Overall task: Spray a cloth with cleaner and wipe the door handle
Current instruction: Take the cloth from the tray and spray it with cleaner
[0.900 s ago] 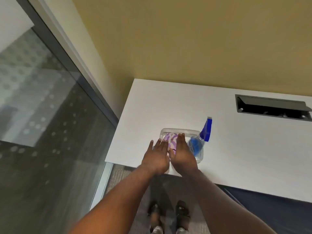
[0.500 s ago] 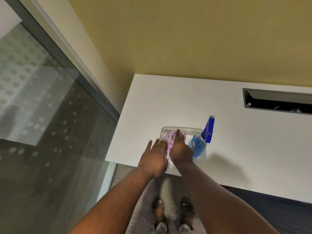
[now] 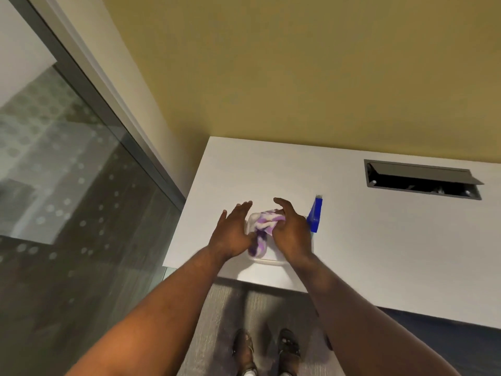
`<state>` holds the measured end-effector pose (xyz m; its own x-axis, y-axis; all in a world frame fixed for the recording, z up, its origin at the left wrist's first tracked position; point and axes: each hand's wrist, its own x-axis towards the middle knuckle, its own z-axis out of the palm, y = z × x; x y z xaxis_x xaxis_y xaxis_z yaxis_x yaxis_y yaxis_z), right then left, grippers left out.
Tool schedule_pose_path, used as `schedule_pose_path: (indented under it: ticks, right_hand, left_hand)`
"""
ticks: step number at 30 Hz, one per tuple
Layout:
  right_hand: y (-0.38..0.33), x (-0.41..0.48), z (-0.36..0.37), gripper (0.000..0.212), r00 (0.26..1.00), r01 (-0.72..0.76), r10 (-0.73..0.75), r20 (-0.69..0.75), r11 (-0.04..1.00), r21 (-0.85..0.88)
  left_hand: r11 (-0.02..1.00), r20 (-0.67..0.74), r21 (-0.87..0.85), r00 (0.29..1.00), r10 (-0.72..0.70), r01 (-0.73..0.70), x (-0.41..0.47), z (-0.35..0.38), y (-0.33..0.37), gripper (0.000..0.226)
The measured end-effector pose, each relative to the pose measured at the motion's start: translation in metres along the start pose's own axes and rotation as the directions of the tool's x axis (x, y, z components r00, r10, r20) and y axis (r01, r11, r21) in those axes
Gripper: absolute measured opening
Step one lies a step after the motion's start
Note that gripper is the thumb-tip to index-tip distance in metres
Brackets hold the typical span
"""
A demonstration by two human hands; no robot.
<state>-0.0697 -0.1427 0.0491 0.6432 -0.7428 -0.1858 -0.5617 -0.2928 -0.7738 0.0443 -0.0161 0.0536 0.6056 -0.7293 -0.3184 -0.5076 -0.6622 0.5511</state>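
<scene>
From the head view, the cloth (image 3: 264, 226), which lay flat in the clear tub (image 3: 267, 260) half a second ago, is now bunched and lifted above the tub rim near the bench's (image 3: 379, 240) front-left corner. The right hand (image 3: 294, 232) has its grip clamped on the cloth, while the left hand (image 3: 231, 234) is spread apart, touching the cloth's lower end. With the cloth coming free, spraying looks next; the spray bottle (image 3: 314, 217) stands untouched just right of the tub.

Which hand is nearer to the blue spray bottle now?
Right. The right hand is directly beside the spray bottle, partly covering it; the left hand is farther, across the purple cloth.
</scene>
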Motion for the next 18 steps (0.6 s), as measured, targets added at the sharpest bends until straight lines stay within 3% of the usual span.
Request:
schedule_pose_path:
  ticks: [2,6,11,15,18]
  right_hand:
    - [-0.014,-0.007,-0.014,0.049,1.000,-0.005,0.008,-0.028,0.994,0.110]
    - [-0.039,-0.013,-0.030,0.043,0.994,0.049,-0.023,-0.104,0.966,0.253]
    - [-0.078,0.000,-0.050,0.039,0.972,0.191,-0.131,-0.195,0.925,0.328]
    - [-0.092,0.012,-0.059,0.023,0.924,0.274,-0.215,-0.315,0.949,0.156]
    - [-0.095,0.002,-0.059,0.009,0.810,0.469,-0.426,-0.403,0.883,0.007]
  left_hand:
    - [0.988,0.011,-0.148,0.999,-0.038,0.039,-0.004,-0.012,0.007,0.071]
    - [0.948,-0.028,-0.317,0.999,-0.019,0.009,-0.016,-0.029,0.026,0.026]
    - [0.797,-0.014,-0.599,0.995,-0.103,0.074,-0.031,-0.048,0.044,0.017]
    - [0.709,0.097,-0.685,0.985,-0.140,0.168,-0.038,-0.065,0.043,0.018]
    - [0.636,0.133,-0.744,0.978,-0.161,0.206,-0.044,-0.079,0.043,0.022]
